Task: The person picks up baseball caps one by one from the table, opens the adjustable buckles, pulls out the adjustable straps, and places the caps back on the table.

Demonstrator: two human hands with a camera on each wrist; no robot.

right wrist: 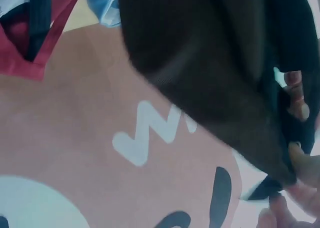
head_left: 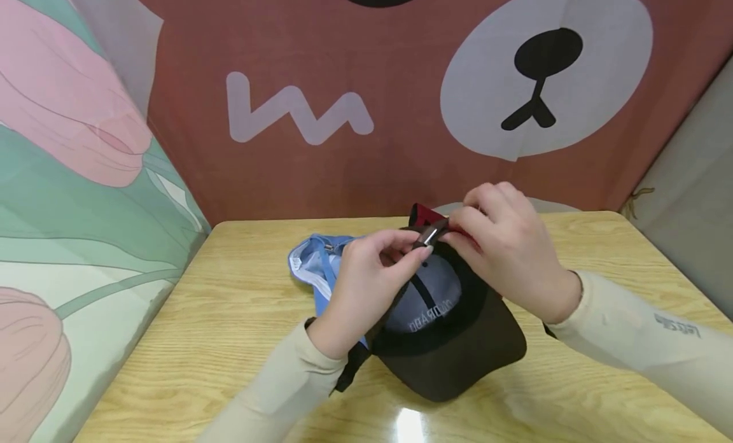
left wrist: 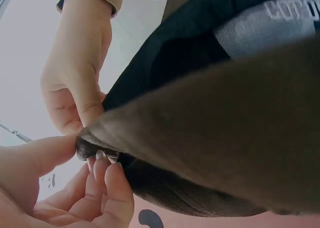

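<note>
A dark brown baseball cap (head_left: 458, 360) is held up over the table, its grey-panelled inside facing me and its brim pointing down. At the cap's back, my left hand (head_left: 369, 281) pinches one end of the strap by a shiny metal buckle (head_left: 428, 235) between thumb and fingers. My right hand (head_left: 512, 249) pinches the strap on the buckle's other side. The left wrist view shows the fingertips of both hands meeting at the strap end (left wrist: 92, 147). Whether the strap runs through the buckle, I cannot tell.
On the wooden table (head_left: 240, 303), a light blue cap (head_left: 306, 261) lies to the left, partly behind my left hand. A dark red cap (head_left: 422, 214) shows behind the brown one. A cloth with a bear print (head_left: 298, 175) hangs at the table's far edge.
</note>
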